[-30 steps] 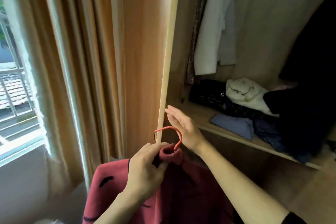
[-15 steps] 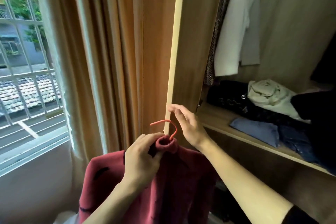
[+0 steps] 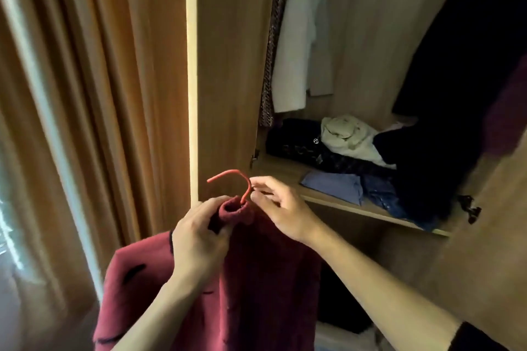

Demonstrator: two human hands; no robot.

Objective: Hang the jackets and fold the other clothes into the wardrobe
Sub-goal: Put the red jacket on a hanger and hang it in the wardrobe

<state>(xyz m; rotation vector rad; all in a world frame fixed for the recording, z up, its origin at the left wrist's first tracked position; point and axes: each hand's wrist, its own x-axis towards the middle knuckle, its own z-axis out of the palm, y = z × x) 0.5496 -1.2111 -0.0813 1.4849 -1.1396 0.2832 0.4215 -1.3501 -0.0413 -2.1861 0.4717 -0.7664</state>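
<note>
**Red jacket held at the collar, in front of the open wardrobe**

At the far left a window (image 3: 8,222) shows as a bright blur, with an orange-brown curtain (image 3: 114,94) hanging beside it. Low in the middle a red jacket (image 3: 256,279) with dark trim hangs down out of view. The left hand (image 3: 199,239) grips its bunched collar, fingers curled round the cloth. A red hanger hook (image 3: 233,182) sticks up out of the collar and curves to the left. The right hand (image 3: 285,214) pinches the hook's stem between thumb and fingertips just above the collar.

Behind the hands stands the wardrobe (image 3: 228,65), its side panel upright next to the curtain. Inside, a patterned strip (image 3: 271,51) and a white garment (image 3: 296,37) hang at the left. On the shelf (image 3: 285,171) below them lie a black cloth (image 3: 293,139), a crumpled pale cloth (image 3: 345,131) and, nearer the front edge, a folded blue cloth (image 3: 333,185). Further right a dark garment (image 3: 470,65) hangs down onto the shelf. At the right edge is the open door (image 3: 499,236) with a dark hinge (image 3: 469,208).
</note>
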